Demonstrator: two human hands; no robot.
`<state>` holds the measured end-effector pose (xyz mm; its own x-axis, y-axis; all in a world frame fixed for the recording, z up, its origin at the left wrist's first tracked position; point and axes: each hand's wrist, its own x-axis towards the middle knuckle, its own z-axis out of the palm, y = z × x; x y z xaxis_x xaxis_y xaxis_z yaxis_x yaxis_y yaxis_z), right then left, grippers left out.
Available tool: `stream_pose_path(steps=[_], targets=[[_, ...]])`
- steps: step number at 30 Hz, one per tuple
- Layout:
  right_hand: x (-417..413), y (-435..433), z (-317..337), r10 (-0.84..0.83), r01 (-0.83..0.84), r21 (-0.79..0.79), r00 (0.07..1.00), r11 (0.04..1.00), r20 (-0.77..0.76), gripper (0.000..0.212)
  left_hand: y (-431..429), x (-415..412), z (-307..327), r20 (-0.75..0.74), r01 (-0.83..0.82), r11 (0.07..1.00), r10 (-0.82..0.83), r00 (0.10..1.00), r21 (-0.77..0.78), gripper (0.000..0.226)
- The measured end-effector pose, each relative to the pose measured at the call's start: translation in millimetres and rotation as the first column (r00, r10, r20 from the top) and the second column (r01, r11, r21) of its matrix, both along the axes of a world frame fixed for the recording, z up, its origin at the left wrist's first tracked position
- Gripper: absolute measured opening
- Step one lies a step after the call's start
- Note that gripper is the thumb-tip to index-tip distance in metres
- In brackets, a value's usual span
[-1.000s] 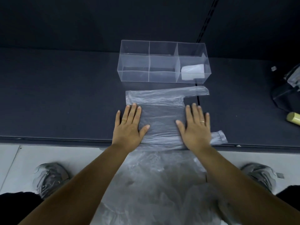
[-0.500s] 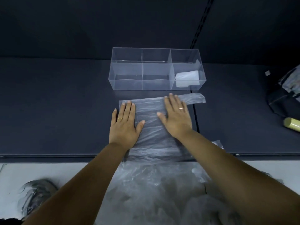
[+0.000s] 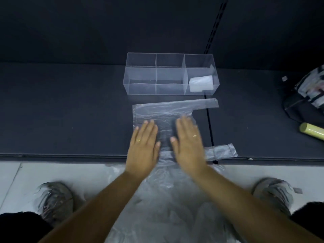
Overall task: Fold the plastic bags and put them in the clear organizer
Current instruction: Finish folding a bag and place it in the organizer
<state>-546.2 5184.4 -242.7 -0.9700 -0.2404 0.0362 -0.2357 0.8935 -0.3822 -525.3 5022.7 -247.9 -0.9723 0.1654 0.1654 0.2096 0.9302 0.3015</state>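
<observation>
One bag stowed, the next one laid flat and not yet folded.

A folded white bag (image 3: 201, 84) sits in the right-end compartment of the clear rectangular organizer (image 3: 140, 85); the other compartments look bare. So the job seems barely begun, with a heap of loose plastic bags (image 3: 168, 199) waiting below the dark shelf (image 3: 70, 111). The translucent grey plastic bag (image 3: 164, 111) lies spread on the shelf just in front of the organizer, apart from it, faintly creased, with both handle strips pointing right. The left hand (image 3: 142, 146) and right hand (image 3: 188, 142) lie palm-down on it side by side, fingers straight, gripping nothing. Motion blur hides how firmly they press.
</observation>
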Motion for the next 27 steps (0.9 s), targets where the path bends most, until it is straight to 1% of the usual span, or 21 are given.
stream_pose_path(steps=[1, 2, 4, 5, 7, 9, 11, 13, 15, 16, 18, 20, 21, 22, 23, 24, 25, 26, 27], targets=[[15.1, -14.7, -4.0, 0.079, -0.079, 0.003, 0.996, 0.997, 0.042, 0.058, 2.3, 17.6, -1.7, 0.027, 0.044, 0.999, -0.044, 0.999, -0.009, 0.055], [25.7, -22.2, -10.1, 0.128, -0.131, 0.032, 0.987, 0.991, 0.096, 0.058, 0.6, 31.7, -4.2, 0.081, 0.067, 0.997, -0.063, 0.995, -0.049, 0.059], [31.4, -16.4, -22.9, 0.127, -0.150, 0.149, 0.980, 0.977, 0.153, 0.060, -12.0, 45.8, -10.1, 0.184, 0.098, 0.979, -0.065, 0.981, -0.177, 0.071], [29.1, -5.8, -27.6, 0.095, -0.124, 0.207, 0.985, 0.970, 0.145, 0.062, -19.4, 47.6, -12.5, 0.201, 0.121, 0.965, -0.073, 0.977, -0.234, 0.074], [21.7, 24.1, -31.5, 0.010, -0.046, 0.273, 0.992, 0.961, 0.129, 0.064, -28.7, 47.4, -14.4, 0.206, 0.158, 0.942, -0.098, 0.974, -0.296, 0.074], [16.1, 62.0, -32.3, -0.084, 0.042, 0.297, 0.988, 0.954, 0.130, 0.065, -30.2, 45.9, -14.2, 0.205, 0.156, 0.938, -0.095, 0.974, -0.308, 0.070], [12.7, 103.3, -32.1, -0.163, 0.117, 0.306, 0.978, 0.945, 0.129, 0.064, -28.3, 46.5, -15.2, 0.226, 0.133, 0.941, -0.063, 0.972, -0.310, 0.075], [9.5, 139.1, -30.2, -0.240, 0.176, 0.348, 0.959, 0.921, 0.149, 0.064, -28.7, 46.3, -19.9, 0.234, 0.113, 0.934, -0.033, 0.972, -0.340, 0.080], [8.3, 155.7, -22.5, -0.290, 0.210, 0.391, 0.944, 0.896, 0.157, 0.067, -31.1, 44.9, -18.8, 0.231, 0.113, 0.916, -0.023, 0.973, -0.384, 0.078], [8.7, 154.4, -17.2, -0.280, 0.218, 0.360, 0.951, 0.907, 0.130, 0.068, -32.0, 44.2, -17.0, 0.231, 0.111, 0.916, -0.021, 0.973, -0.385, 0.073], [13.3, 132.4, -4.9, -0.189, 0.171, 0.183, 0.978, 0.968, 0.084, 0.070, -34.2, 43.1, -10.4, 0.248, 0.133, 0.920, -0.041, 0.968, -0.368, 0.061], [24.7, 93.4, 7.2, -0.020, 0.021, -0.008, 0.990, 1.000, 0.139, 0.074, -37.7, 40.9, -1.7, 0.253, 0.189, 0.907, -0.095, 0.963, -0.376, 0.053], [31.6, 71.3, 10.0, 0.080, -0.072, -0.055, 0.981, 0.996, 0.174, 0.076, -39.6, 39.7, 3.7, 0.257, 0.210, 0.908, -0.120, 0.959, -0.363, 0.050], [38.1, 50.5, 10.7, 0.171, -0.163, -0.058, 0.965, 0.985, 0.200, 0.077, -41.1, 37.7, 9.5, 0.268, 0.216, 0.925, -0.132, 0.954, -0.313, 0.047], [43.1, 32.8, 9.6, 0.237, -0.235, -0.035, 0.950, 0.971, 0.205, 0.074, -43.2, 35.5, 16.7, 0.285, 0.213, 0.949, -0.143, 0.948, -0.232, 0.043], [45.7, 19.2, 7.8, 0.273, -0.277, -0.007, 0.943, 0.961, 0.188, 0.066, -46.2, 32.9, 24.3, 0.296, 0.204, 0.971, -0.158, 0.942, -0.129, 0.039], [45.5, 11.1, 6.8, 0.275, -0.279, 0.003, 0.950, 0.960, 0.150, 0.053, -49.6, 29.8, 31.8, 0.309, 0.185, 0.983, -0.171, 0.936, -0.015, 0.035], [42.5, 8.6, 8.0, 0.238, -0.237, -0.019, 0.965, 0.971, 0.106, 0.037, -53.2, 26.2, 39.7, 0.332, 0.143, 0.984, -0.171, 0.928, 0.108, 0.029], [37.8, 11.1, 10.2, 0.178, -0.173, -0.065, 0.981, 0.983, 0.084, 0.023, -58.3, 22.2, 48.1, 0.383, 0.064, 0.972, -0.149, 0.912, 0.226, 0.024]])
